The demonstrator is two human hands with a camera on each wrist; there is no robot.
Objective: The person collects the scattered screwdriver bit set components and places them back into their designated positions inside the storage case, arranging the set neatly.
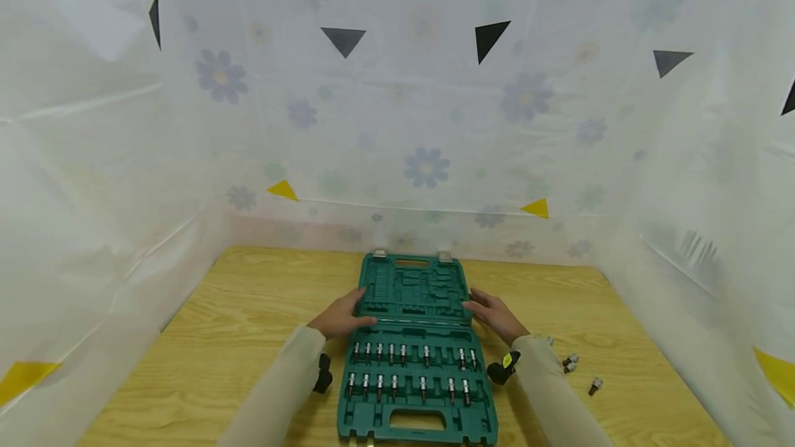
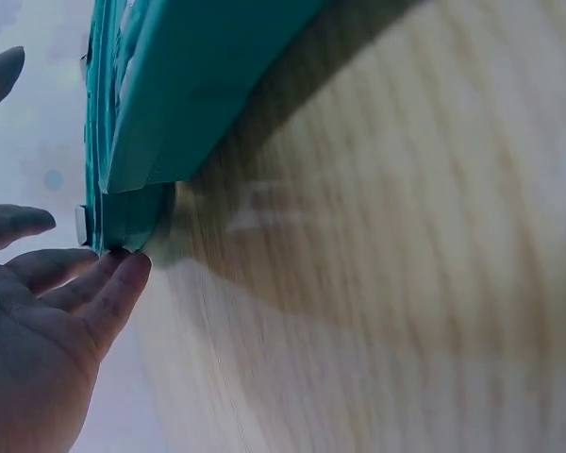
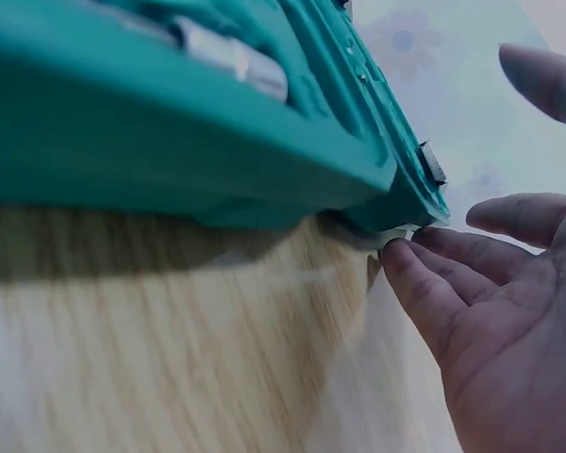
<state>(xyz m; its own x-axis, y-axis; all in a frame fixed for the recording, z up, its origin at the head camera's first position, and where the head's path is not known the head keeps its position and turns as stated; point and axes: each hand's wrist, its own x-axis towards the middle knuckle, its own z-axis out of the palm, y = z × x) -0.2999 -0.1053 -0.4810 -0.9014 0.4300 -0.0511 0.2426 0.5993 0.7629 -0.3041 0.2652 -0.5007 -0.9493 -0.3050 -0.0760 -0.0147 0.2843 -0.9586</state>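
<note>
A green plastic tool case (image 1: 379,428) lies unfolded on the wooden table, its moulded lid (image 1: 397,281) on the far side. Two rows of silver bit sockets (image 1: 379,388) with dark tips stand in the near half. My left hand (image 1: 341,314) is at the lid's left edge, fingers extended; in the left wrist view its lower fingertips (image 2: 132,269) touch the case's underside edge. Opposite, my right hand (image 1: 497,316) is at the lid's right edge. The right wrist view shows its fingertips (image 3: 396,253) against that edge, thumb apart.
Several loose bit sockets (image 1: 595,385) lie on the table (image 1: 248,295) right of the case, partly behind the right sleeve (image 1: 553,378). Pale flowered sheeting (image 1: 397,123) surrounds the table at the back and sides. Metal latches (image 1: 444,256) sit on the lid's far edge.
</note>
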